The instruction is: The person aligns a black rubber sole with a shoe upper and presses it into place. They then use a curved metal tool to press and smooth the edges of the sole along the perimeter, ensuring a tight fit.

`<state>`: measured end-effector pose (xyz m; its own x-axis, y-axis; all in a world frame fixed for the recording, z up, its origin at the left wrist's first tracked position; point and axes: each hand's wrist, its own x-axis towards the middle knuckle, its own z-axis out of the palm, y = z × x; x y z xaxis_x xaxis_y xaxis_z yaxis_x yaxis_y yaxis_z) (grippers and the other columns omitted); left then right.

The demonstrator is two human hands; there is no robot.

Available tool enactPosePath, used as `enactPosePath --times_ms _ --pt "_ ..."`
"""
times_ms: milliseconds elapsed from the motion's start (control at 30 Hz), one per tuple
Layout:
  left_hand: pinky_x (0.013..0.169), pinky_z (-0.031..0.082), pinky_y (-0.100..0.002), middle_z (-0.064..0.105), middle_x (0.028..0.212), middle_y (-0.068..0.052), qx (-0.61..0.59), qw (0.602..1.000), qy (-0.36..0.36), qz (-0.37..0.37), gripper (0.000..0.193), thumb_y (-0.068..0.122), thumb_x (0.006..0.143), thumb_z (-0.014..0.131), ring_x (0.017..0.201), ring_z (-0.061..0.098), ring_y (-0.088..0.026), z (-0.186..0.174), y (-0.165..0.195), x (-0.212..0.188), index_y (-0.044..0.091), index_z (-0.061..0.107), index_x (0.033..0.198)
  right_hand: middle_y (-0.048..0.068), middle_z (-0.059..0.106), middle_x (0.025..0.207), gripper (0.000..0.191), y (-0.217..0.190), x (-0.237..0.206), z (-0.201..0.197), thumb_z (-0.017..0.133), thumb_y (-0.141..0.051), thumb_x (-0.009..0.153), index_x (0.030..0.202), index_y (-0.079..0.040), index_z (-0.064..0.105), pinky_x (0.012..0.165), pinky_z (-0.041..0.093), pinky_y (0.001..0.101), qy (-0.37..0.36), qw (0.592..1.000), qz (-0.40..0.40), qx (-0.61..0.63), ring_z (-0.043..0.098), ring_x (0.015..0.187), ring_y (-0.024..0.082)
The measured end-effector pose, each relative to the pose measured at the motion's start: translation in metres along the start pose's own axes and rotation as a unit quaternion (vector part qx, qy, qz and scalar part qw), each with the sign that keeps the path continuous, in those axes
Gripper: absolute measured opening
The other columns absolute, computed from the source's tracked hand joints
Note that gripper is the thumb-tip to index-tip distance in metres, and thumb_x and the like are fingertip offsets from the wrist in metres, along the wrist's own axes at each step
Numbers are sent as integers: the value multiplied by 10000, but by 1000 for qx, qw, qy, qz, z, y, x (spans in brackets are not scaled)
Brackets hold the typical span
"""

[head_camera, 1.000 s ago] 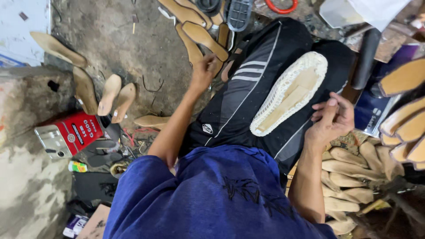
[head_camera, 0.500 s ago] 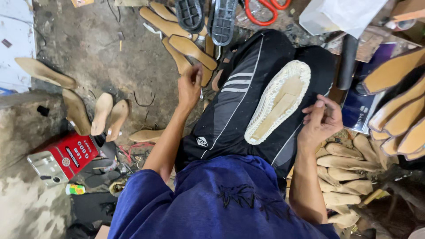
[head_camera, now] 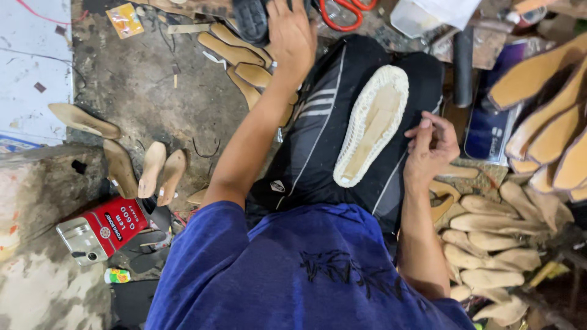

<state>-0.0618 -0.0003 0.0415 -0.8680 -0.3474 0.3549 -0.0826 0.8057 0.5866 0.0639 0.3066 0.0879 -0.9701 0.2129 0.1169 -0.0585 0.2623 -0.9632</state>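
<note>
A white knitted shoe sole with a tan insole (head_camera: 373,125) lies lengthwise on my lap, on black trousers with white stripes (head_camera: 318,153). My right hand (head_camera: 431,150) rests just right of that sole, fingers curled and thumb pinched to forefinger; nothing shows between them. My left hand (head_camera: 293,36) is stretched far forward over a heap of tan insoles (head_camera: 244,61), its fingertips by a black treaded sole (head_camera: 251,18). Whether it grips anything is hidden by the back of the hand.
Red-handled scissors (head_camera: 342,15) lie at the top. A red tin can (head_camera: 107,229) lies on its side at lower left near several tan heeled insoles (head_camera: 153,171). Pale insoles (head_camera: 489,244) are piled at my right, with stacked tan soles (head_camera: 550,122) above and a black cylinder (head_camera: 463,61).
My left hand has reached steadily farther forward, from the tan insoles up to the black sole. The right hand stays beside the white sole.
</note>
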Motion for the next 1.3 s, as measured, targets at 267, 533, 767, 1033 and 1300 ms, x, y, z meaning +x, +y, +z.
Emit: enactPosePath --times_ms 267,533,767,1033,1300 --pt "960 454 -522 550 1149 -269 28 999 25 23 454 131 769 837 1126 509 -464 12 -15 -3 -36 613 1125 49 685 780 131 -2 -1 1 648 -137 1113 1141 -13 679 515 402 181 -3 1000 3 16 578 599 53" --pt "976 436 -523 528 1180 -253 -2 995 99 29 372 75 857 738 1114 506 -448 5 0 0 -18 562 1171 45 683 793 141 -5 -1 1 637 -143 1115 1150 -10 670 528 414 172 -6 1000 4 17 596 624 49" --pt "1218 443 -397 599 1494 -164 -365 927 -73 45 422 -60 1109 471 1417 558 -311 -88 49 -33 30 472 1521 78 717 874 202 -43 2 0 653 -145 1104 1239 5 663 593 475 212 -53 997 31 47 628 686 92" --pt "1053 491 -370 649 1279 -124 -410 866 -286 18 349 95 1089 605 1159 608 -247 -118 135 -104 98 576 1436 175 692 1224 345 -84 -17 3 673 -48 1078 1385 36 541 901 567 340 -73 905 103 406 707 1061 230" --pt "1065 456 -384 632 1284 -191 -394 896 -143 145 581 159 873 798 1215 583 -323 -39 116 -98 2 485 1336 124 679 1160 327 -106 -39 -54 638 -20 1102 1400 -12 503 872 616 409 -28 934 -42 354 703 955 241"
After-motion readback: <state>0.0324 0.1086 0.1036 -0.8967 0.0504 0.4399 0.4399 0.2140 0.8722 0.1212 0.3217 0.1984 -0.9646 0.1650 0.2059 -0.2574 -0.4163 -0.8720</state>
